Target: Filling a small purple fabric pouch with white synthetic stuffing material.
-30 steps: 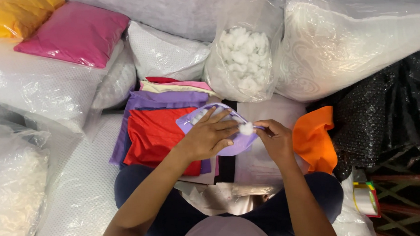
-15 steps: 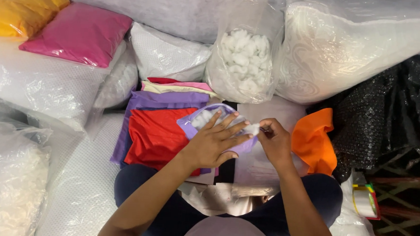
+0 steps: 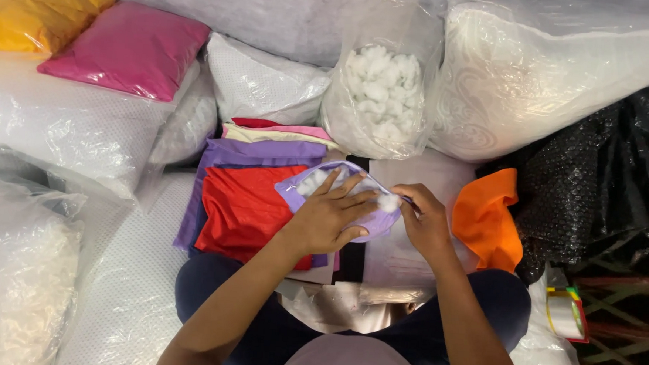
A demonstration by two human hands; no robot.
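While a small lilac fabric pouch (image 3: 338,198) sits at frame centre, both hands work it.
Left hand (image 3: 328,218) lies spread flat on it, pinning it steady; right hand (image 3: 420,221) pinches a white fibre tuft (image 3: 388,202) at its open edge, below the clear stuffing bag (image 3: 379,96).

- Far left we see a yellow pillow (image 3: 34,8) beside a pink pillow (image 3: 128,50) — both wrapped in clear plastic.
- An orange cloth (image 3: 485,220) lies near a black bag (image 3: 598,182).
- Tape roll (image 3: 565,314) at lower right.
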